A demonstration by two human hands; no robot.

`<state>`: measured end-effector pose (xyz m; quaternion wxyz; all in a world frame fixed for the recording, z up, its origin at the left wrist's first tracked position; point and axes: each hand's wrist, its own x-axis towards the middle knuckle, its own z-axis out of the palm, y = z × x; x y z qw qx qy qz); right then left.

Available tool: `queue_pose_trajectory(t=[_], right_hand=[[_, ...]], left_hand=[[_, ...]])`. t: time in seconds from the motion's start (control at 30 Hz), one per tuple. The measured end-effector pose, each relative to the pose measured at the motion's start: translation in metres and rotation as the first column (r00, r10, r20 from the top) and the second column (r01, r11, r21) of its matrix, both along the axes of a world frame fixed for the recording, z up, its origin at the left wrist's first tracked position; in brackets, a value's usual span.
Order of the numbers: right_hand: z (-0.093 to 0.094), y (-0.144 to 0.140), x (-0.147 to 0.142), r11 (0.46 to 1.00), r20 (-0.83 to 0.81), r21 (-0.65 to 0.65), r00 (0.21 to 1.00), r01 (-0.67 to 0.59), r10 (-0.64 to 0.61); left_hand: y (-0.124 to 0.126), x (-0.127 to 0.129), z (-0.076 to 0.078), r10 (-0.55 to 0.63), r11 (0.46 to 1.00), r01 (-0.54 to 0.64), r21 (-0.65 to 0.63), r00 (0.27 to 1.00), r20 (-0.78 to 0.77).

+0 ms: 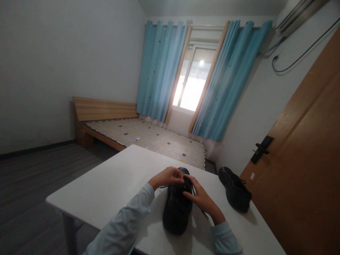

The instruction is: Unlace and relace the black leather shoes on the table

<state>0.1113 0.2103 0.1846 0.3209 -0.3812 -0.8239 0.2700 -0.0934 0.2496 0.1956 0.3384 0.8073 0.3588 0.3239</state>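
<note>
A black lace-up shoe (177,216) rests on the white table in front of me, its heel toward me and its toe pointing away. Over the lacing, my left hand (170,176) is closed in a pinch on a thin black shoelace (162,186), part of which sticks out to the left. My right hand (199,197) curves round the shoe's right side, thumb and fingers against the lacing area. What lies under its fingertips is partly hidden. A loose lace end hangs below the right wrist. The second black shoe (236,191) sits apart at the right, near the table edge.
The white table (106,191) has its far edge close to a wooden bed (106,109) with a patterned mattress (154,136), where a small white remote (137,139) lies. A wooden door (300,170) with a black handle (261,149) stands at the right. Blue curtains (163,71) frame the window.
</note>
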Motion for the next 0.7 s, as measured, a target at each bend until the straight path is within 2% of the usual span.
queue_pose_trajectory(t=[0.27,0.4,0.53,0.7], right_hand=[[0.001,0.0,0.0,1.0,-0.026,0.013,1.0,-0.008,0.009],[0.003,-0.001,-0.002,1.0,-0.02,0.009,1.0,0.0,0.0],[0.002,0.0,-0.002,1.0,-0.028,0.013,1.0,0.001,-0.001],[0.001,0.001,-0.001,1.0,-0.034,0.005,0.999,0.001,-0.001]], left_hand=[[-0.002,0.005,0.0,0.02,0.994,-0.024,0.103,0.999,0.04],[-0.002,0.007,-0.001,-0.006,0.994,-0.001,0.108,0.998,0.065],[-0.002,0.009,-0.003,-0.045,0.999,0.041,0.028,0.989,0.142],[-0.003,0.012,-0.004,-0.103,0.98,0.151,-0.13,0.943,0.318]])
